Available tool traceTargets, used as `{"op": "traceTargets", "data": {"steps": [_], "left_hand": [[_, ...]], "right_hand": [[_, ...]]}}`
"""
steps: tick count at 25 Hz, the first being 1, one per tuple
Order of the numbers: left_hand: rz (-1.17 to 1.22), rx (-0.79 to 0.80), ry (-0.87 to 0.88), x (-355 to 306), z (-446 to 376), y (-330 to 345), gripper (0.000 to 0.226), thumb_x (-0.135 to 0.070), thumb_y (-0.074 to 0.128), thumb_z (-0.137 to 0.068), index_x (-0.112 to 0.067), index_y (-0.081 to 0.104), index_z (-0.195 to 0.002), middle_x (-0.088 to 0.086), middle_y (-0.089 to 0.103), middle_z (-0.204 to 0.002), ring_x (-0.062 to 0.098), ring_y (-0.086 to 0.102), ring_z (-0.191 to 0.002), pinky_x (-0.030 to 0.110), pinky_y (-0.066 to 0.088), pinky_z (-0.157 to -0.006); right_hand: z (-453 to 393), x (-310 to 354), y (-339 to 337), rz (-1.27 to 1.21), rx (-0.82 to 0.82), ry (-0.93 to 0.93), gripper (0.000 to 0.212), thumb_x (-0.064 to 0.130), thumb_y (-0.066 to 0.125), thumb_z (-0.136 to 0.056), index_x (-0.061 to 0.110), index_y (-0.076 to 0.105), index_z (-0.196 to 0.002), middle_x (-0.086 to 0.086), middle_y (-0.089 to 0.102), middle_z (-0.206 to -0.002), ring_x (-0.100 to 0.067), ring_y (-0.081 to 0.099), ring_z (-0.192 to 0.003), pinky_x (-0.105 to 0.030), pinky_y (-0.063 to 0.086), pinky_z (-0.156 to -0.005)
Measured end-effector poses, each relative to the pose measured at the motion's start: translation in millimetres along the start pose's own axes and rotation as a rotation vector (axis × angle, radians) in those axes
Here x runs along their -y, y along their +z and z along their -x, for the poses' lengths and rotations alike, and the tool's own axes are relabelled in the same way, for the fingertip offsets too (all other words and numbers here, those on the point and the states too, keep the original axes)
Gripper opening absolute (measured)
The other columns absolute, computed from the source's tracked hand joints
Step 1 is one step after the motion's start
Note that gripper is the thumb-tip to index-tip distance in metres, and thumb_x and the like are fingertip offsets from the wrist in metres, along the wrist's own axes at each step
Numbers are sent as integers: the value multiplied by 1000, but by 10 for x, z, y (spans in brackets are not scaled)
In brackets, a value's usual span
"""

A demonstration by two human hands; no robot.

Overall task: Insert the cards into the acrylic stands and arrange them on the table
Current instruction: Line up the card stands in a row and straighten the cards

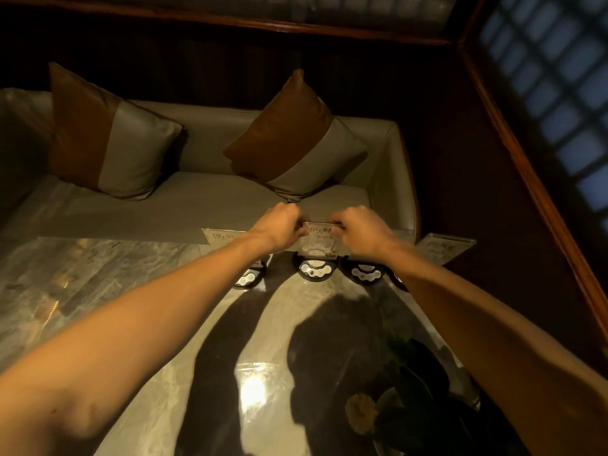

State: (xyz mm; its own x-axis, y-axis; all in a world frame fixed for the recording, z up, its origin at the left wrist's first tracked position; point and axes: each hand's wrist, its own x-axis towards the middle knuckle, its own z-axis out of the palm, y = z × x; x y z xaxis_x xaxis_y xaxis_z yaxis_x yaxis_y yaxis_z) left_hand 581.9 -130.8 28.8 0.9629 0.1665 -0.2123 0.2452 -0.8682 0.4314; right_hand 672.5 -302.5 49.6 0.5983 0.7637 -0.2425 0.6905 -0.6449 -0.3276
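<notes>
Several clear acrylic stands on black bases with button panels stand in a row at the far edge of the marble table (pixel 98 284). My left hand (pixel 279 227) and my right hand (pixel 360 227) both pinch the top edge of the middle acrylic stand (pixel 318 245), which holds a white card with printed characters. The left acrylic stand (pixel 223 237) is partly hidden behind my left wrist. A right acrylic stand (pixel 444 250) with its card stands at the table's corner. One more base (pixel 365 273) shows under my right wrist.
A grey sofa (pixel 197 199) with two brown-and-grey cushions (pixel 108 139) runs behind the table. Dark wooden wall panels and a lattice window (pixel 552 77) close the right side. A potted plant with a flower (pixel 404 413) stands on the near right of the table.
</notes>
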Motion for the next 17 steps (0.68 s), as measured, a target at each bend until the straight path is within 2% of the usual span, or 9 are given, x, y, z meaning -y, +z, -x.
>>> {"op": "traceTargets", "data": {"steps": [5, 11, 15, 17], "left_hand": [[-27, 3, 28, -87, -54, 68, 15, -24, 65, -95, -13, 75, -99, 11, 75, -96, 31, 68, -94, 36, 49, -76], [-5, -9, 28, -94, -81, 83, 15, -25, 64, -94, -15, 75, -97, 8, 76, -94, 28, 69, -92, 33, 49, -74], [8, -27, 11, -73, -72, 88, 17, -25, 65, -94, -16, 76, -103, 8, 77, -97, 28, 69, -95, 35, 53, -79], [36, -17, 2, -59, -84, 89, 17, -25, 65, -94, -16, 76, -103, 7, 77, -96, 25, 69, -93, 33, 52, -77]], "right_hand": [[38, -114, 5, -11, 40, 28, 21, 21, 63, -96, 20, 74, -114, -3, 76, -105, -21, 69, -96, -43, 59, -84], [24, -164, 3, -17, 18, 15, 20, 19, 62, -97, 19, 75, -112, -2, 75, -102, -20, 69, -92, -40, 59, -79], [9, -161, 19, -1, 8, 9, 22, 16, 61, -96, 20, 74, -114, -5, 75, -104, -23, 69, -94, -44, 59, -81], [12, -152, 31, -11, -1, 16, 23, 16, 60, -97, 19, 74, -115, -5, 75, -105, -22, 68, -95, -44, 59, -82]]}}
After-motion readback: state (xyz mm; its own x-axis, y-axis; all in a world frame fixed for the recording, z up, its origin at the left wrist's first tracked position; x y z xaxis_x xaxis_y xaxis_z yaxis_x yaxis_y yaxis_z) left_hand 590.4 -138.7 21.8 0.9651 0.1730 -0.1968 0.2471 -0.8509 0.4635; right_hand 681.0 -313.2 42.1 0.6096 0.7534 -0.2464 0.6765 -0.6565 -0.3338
